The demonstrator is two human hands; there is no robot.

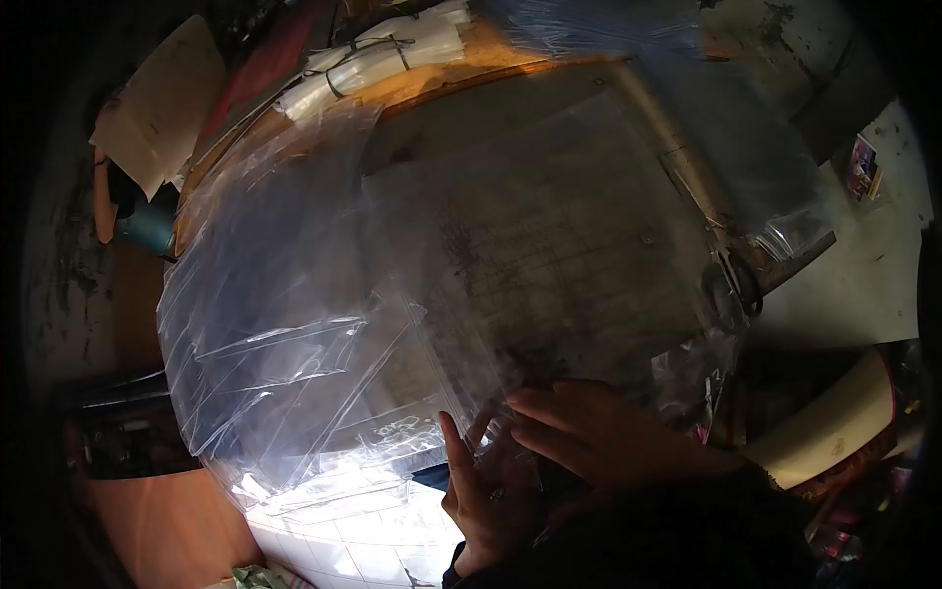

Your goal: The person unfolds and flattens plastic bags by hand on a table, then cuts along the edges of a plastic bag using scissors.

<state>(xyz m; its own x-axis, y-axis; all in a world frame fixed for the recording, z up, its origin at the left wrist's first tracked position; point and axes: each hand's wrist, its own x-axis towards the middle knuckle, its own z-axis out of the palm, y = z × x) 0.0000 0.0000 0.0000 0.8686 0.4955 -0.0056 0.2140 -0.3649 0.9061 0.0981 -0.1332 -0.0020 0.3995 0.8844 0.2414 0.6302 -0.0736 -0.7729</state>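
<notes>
Clear plastic sheets [285, 245] lie in a loose, creased stack over the left of the worktable. Another thin, see-through sheet [530, 196] lies flat over the dark tabletop in the middle. At the near edge, my left hand [481, 501] points upward with a finger stretched out, close to the sheets' lower corner. My right hand [589, 432] reaches in from the right, its fingers extended leftward over the plastic and nearly meeting the left hand. Both hands are in shadow, and whether a film edge lies between the fingers is hard to see.
Black-handled scissors [736, 285] lie at the table's right edge. Beyond are tied plastic rolls [392, 54] and a stack of bluish plastic [608, 25]. A cardboard piece [162, 108] stands at the back left. Bright light falls on a white tiled surface [353, 540] below the near edge.
</notes>
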